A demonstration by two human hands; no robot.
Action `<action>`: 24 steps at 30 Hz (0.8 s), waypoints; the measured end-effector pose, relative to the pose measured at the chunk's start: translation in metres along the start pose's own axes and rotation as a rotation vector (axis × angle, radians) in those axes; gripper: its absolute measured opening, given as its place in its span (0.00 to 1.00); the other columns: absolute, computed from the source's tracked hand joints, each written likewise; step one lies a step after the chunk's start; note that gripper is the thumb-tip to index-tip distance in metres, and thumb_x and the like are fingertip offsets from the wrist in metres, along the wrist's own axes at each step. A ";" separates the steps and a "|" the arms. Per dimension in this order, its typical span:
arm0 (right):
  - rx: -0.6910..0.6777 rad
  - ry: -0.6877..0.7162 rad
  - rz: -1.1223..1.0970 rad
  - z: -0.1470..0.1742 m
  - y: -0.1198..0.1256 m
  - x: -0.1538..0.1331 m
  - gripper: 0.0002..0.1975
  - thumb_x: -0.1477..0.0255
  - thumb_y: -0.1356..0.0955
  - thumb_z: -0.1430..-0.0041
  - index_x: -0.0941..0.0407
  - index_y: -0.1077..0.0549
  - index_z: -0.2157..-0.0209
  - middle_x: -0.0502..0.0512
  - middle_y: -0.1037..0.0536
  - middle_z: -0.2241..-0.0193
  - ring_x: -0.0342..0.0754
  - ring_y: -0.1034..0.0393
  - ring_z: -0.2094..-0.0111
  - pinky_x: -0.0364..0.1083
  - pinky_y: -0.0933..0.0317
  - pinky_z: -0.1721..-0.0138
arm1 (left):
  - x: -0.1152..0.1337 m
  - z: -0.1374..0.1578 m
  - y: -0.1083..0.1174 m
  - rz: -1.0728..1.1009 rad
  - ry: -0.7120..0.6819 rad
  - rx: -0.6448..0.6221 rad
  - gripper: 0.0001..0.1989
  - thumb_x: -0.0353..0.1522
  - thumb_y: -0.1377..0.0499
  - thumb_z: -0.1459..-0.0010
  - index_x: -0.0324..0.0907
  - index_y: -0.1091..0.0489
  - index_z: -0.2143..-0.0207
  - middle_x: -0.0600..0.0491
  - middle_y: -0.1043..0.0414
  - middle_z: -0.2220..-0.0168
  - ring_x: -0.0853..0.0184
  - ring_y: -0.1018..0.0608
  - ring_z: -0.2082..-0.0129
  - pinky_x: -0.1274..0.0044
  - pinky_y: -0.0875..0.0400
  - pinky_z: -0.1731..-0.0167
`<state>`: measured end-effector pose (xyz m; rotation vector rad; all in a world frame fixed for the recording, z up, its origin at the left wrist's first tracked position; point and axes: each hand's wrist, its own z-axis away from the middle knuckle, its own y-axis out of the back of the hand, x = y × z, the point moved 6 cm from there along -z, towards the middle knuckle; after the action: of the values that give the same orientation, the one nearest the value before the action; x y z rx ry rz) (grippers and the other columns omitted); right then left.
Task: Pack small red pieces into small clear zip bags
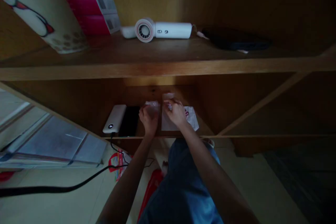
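Observation:
Both hands are inside the lower shelf compartment. My left hand is closed around a crumpled, clear plastic bag, whose top shows beyond the fingers. Just to the right, my right hand hovers over or rests on a flat whitish sheet or bag; I cannot tell which. Its thumb and fingers are drawn together, and whatever is between them is too small and blurred to name. Partly under that wrist lies a white packet with red print.
Left of my hands lie a black phone-like slab and a white power bank with a cable. The upper shelf edge overhangs them, bearing a white handheld fan, a dark pouch and a patterned cup.

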<state>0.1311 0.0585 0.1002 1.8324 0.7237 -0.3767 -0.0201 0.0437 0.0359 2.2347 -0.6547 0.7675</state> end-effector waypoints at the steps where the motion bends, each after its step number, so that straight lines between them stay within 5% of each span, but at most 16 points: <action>1: -0.056 -0.006 0.074 -0.007 -0.016 0.003 0.14 0.70 0.40 0.41 0.54 0.28 0.56 0.58 0.28 0.57 0.51 0.37 0.54 0.51 0.44 0.51 | 0.000 0.000 0.000 0.006 -0.007 0.009 0.19 0.27 0.41 0.53 0.41 0.38 0.56 0.46 0.36 0.56 0.58 0.33 0.54 0.64 0.39 0.52; 7: -0.178 0.020 0.269 -0.032 -0.061 0.008 0.19 0.67 0.41 0.40 0.49 0.34 0.47 0.59 0.36 0.47 0.56 0.48 0.45 0.54 0.49 0.49 | 0.000 -0.001 0.001 0.030 -0.010 0.025 0.19 0.28 0.43 0.52 0.41 0.39 0.55 0.46 0.36 0.56 0.58 0.33 0.54 0.65 0.38 0.53; 12: -0.162 0.070 0.254 -0.041 -0.072 0.008 0.15 0.68 0.41 0.39 0.50 0.27 0.56 0.59 0.31 0.53 0.56 0.44 0.48 0.53 0.49 0.50 | -0.002 -0.001 -0.001 0.024 -0.008 0.020 0.18 0.29 0.43 0.50 0.42 0.39 0.55 0.46 0.35 0.57 0.58 0.33 0.54 0.65 0.38 0.53; 17: -0.098 0.026 0.127 -0.043 -0.061 0.013 0.10 0.71 0.38 0.42 0.52 0.25 0.65 0.55 0.25 0.60 0.52 0.37 0.53 0.50 0.47 0.52 | 0.001 -0.001 0.001 0.009 -0.015 0.023 0.18 0.31 0.43 0.49 0.41 0.40 0.55 0.45 0.35 0.56 0.59 0.32 0.54 0.65 0.38 0.53; 24: -0.091 -0.110 -0.402 -0.016 -0.031 0.048 0.05 0.73 0.34 0.50 0.55 0.26 0.70 0.51 0.22 0.70 0.46 0.29 0.67 0.43 0.39 0.64 | 0.016 0.000 0.000 -0.075 -0.003 -0.085 0.25 0.42 0.41 0.49 0.43 0.40 0.51 0.45 0.35 0.51 0.57 0.33 0.51 0.64 0.40 0.52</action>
<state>0.1470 0.0952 0.0557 1.5634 1.0167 -0.6883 -0.0091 0.0402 0.0469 2.1707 -0.5903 0.6862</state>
